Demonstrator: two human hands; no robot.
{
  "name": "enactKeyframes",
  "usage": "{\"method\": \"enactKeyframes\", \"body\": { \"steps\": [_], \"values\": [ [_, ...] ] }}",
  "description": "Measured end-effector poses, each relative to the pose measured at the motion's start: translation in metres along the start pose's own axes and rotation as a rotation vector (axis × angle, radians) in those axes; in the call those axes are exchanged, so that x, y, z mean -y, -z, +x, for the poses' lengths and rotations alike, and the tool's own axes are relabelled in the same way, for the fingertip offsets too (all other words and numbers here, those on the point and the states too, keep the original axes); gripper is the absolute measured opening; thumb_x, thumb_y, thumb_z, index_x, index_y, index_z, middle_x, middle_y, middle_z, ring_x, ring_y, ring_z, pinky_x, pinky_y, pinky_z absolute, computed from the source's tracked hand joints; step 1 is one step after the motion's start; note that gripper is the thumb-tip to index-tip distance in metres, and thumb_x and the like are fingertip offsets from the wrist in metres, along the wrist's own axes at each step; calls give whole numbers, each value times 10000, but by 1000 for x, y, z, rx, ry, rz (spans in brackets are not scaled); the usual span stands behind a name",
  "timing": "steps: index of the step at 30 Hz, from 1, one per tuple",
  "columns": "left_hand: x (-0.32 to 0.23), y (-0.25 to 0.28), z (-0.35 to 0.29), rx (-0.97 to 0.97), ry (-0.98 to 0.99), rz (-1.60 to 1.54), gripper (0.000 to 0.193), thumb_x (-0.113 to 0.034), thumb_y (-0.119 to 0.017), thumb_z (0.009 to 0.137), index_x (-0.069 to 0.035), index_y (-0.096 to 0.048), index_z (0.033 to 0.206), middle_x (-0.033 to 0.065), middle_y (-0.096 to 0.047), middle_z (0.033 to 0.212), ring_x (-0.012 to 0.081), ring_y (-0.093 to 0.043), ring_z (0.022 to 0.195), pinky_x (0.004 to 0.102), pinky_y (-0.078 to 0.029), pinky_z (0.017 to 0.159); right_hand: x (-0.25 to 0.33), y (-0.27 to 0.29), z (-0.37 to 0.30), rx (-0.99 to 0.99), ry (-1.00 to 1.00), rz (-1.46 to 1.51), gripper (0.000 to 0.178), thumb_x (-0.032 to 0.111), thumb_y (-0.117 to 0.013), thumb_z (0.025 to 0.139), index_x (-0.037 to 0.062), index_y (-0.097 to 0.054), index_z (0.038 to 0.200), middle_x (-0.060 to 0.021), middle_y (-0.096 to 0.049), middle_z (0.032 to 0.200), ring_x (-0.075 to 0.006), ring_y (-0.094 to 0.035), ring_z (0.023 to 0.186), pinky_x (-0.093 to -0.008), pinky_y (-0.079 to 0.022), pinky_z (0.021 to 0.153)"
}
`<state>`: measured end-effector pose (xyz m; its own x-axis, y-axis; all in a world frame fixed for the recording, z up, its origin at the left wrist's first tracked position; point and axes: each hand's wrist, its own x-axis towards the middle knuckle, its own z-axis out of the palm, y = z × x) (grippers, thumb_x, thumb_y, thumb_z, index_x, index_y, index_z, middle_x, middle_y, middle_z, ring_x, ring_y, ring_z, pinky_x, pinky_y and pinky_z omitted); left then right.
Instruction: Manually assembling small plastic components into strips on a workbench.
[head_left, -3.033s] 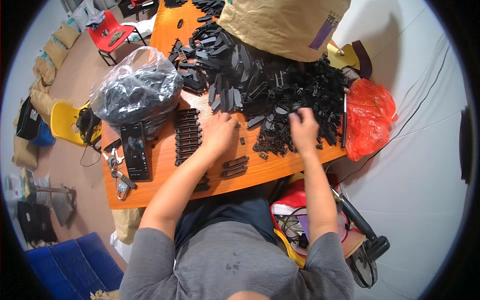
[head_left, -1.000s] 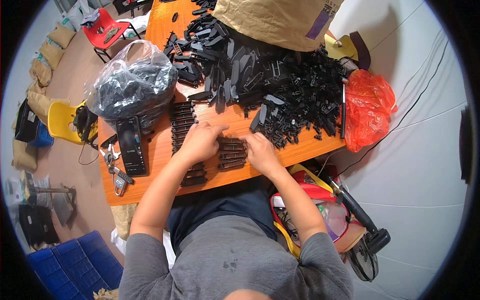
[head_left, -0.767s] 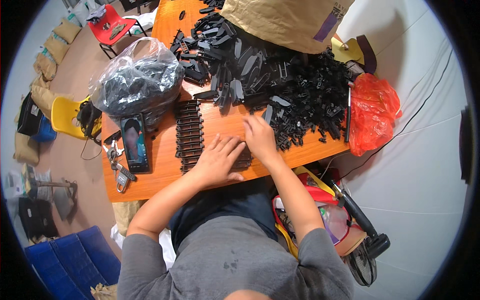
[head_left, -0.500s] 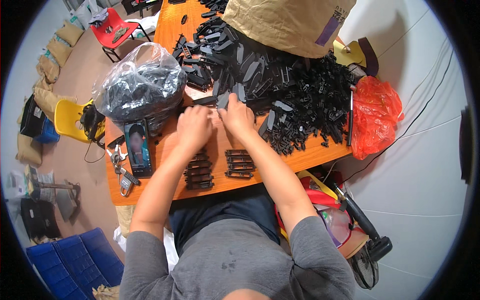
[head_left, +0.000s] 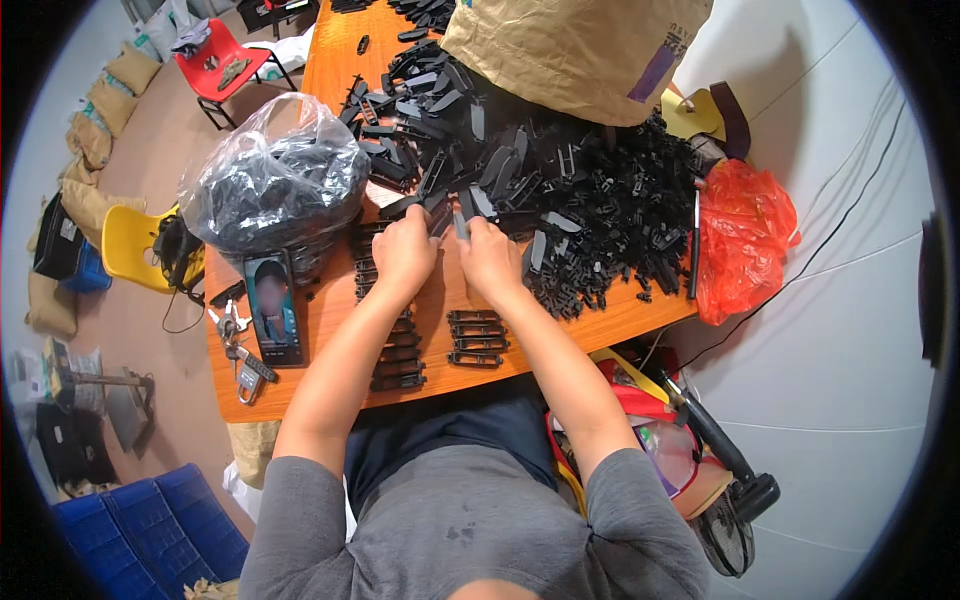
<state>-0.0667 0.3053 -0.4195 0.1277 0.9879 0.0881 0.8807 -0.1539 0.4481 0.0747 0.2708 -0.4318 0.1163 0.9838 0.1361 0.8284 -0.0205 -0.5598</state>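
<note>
In front of the pile, my left hand [head_left: 405, 250] is closed with a slim black plastic part [head_left: 438, 217] at its fingertips. Just to its right, my right hand [head_left: 491, 259] pinches a flat dark-grey plastic piece [head_left: 465, 212]. The two pieces are close together, and I cannot tell whether they touch. Beyond both hands spreads a heap of black plastic parts [head_left: 520, 170]. Nearer to me on the wooden table [head_left: 440, 376] lie two rows of narrow black frame-like parts, a left row [head_left: 400, 362] partly behind my left forearm and a right row [head_left: 477, 338].
A clear bag of black parts [head_left: 275, 190] stands at the left, behind a phone [head_left: 275, 308] and keys with a padlock [head_left: 250, 378]. A large brown paper bag [head_left: 575, 60] rests on the heap. At the right edge sits a red plastic bag [head_left: 745, 240].
My right hand has drawn back from the heap with a dark-grey piece in its fingers. My left hand has shifted slightly and a black part now shows in it. The view has moved a little.
</note>
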Motion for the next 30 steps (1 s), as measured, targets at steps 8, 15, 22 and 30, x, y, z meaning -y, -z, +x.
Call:
{"method": "enactKeyframes", "body": {
  "steps": [8, 15, 22, 30],
  "values": [
    [-4, 27, -19, -76, -439, 181, 328, -230, -734, 743, -188, -698, 1066, 50, -652, 1128, 258, -607, 1020, 387, -476, 799, -24, 19, -53, -59, 140, -249, 86, 104, -680, 785, 35, -640, 816, -133, -593, 1023, -329, -577, 986, -435, -530, 782],
    [20, 9, -5, -59, -825, 311, 154, -166, -558, 825, -141, -682, 912, 6, -610, 970, 197, -561, 971, 333, -441, 815, -5, 29, -36, -147, 250, -105, 155, 216, -646, 869, 63, -641, 842, -116, -646, 866, -323, -645, 839, -424, -539, 732],
    [10, -1, -25, -32, -606, -79, 388, -109, -704, 743, -94, -662, 1128, 59, -664, 1102, 271, -561, 1096, 391, -479, 938, -1, -11, 33, -187, 158, -453, 108, 133, -615, 799, 38, -660, 826, -112, -688, 775, -283, -717, 710, -360, -584, 630],
    [3, 20, -36, 274, -539, -64, 233, -122, -707, 777, -74, -729, 1003, 125, -714, 931, 326, -652, 900, 403, -512, 854, 22, 36, 35, 154, -280, -56, 298, 264, -629, 792, -11, -733, 837, -212, -719, 903, -366, -715, 786, -430, -558, 756]
  ]
}}
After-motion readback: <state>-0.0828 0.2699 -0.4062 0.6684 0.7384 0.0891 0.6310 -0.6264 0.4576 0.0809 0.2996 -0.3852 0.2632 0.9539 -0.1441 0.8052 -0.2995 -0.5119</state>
